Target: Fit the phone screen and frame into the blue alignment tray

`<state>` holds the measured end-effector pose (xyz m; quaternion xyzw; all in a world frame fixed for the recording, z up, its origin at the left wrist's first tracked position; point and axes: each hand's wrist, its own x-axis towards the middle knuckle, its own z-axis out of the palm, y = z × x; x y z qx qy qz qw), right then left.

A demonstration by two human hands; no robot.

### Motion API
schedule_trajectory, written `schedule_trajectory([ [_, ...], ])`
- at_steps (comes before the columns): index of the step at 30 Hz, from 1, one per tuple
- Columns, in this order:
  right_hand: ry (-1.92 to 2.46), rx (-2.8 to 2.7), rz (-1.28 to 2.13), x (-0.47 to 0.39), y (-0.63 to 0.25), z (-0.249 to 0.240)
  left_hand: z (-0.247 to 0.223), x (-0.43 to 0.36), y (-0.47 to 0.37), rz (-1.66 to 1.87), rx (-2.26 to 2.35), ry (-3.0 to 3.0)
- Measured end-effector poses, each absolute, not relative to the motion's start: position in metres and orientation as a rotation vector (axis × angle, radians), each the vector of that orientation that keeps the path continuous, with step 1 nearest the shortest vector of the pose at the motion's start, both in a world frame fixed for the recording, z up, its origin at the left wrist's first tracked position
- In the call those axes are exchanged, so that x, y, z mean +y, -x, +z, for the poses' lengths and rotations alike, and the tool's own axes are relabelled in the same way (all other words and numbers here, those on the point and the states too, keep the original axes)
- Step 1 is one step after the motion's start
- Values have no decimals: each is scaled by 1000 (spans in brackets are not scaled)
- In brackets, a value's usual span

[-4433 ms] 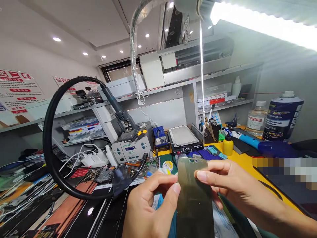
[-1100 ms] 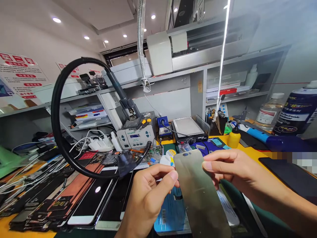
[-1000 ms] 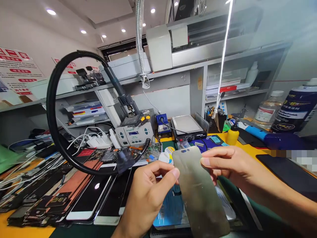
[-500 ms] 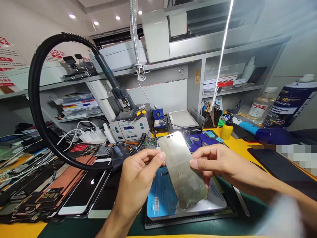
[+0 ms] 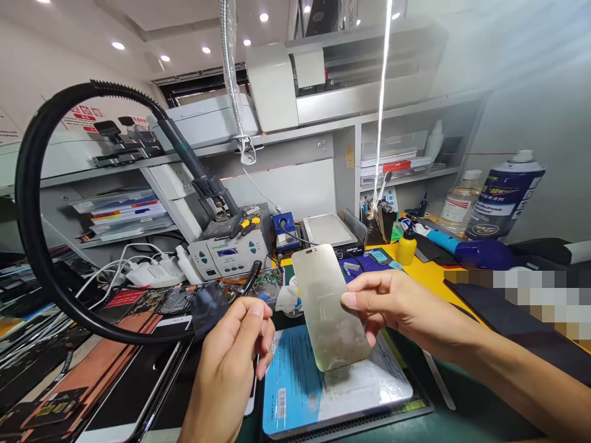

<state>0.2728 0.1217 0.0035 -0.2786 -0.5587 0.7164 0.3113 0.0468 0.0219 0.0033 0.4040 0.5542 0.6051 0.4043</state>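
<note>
A thin, phone-shaped screen protector (image 5: pixel 325 314) with a greyish, reflective face and a small slot near its top edge is tilted in front of me. My right hand (image 5: pixel 381 301) grips its right edge, thumb on the front face and fingers behind. Left of it, apart from the sheet, is my left hand (image 5: pixel 235 351), its thumb and index finger pressed together; whether anything thin is between them is hidden. Below the sheet lies a blue and white package (image 5: pixel 295 394) with a barcode, resting on a dark perforated pad (image 5: pixel 355 424).
Several phones and screens (image 5: pixel 133 381) lie at left, under the black hose (image 5: pixel 28 203) of a rework station (image 5: pixel 226 252). A yellow bottle (image 5: pixel 406 246), a clear bottle (image 5: pixel 457 203) and a spray can (image 5: pixel 505 197) stand at right. A metal strip (image 5: pixel 438 381) lies beside the package.
My left hand has come off the screen protector's left edge and moved left and down. My right hand keeps hold of the sheet. The camera view has shifted slightly.
</note>
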Motion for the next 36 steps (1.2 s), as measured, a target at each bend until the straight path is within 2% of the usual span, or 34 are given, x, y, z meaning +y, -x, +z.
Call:
schedule_trajectory([
  [9,641,-1259,2160,126,-274,5,1,22,-56,1478,1328,-987],
  [15,661,-1085,2412,119,-267,9,10,50,-73,1471,1119,-1076],
  [21,666,-1112,2516,109,-266,6,13,54,-82,1365,957,-1142],
  [24,666,-1202,2449,111,-265,5,7,50,-75,1373,1041,-1143],
  [29,662,-1248,2087,122,-274,11,5,46,-69,1370,1178,-1139],
  [36,681,-1517,1828,122,-286,19,9,43,-74,1345,1230,-1142],
])
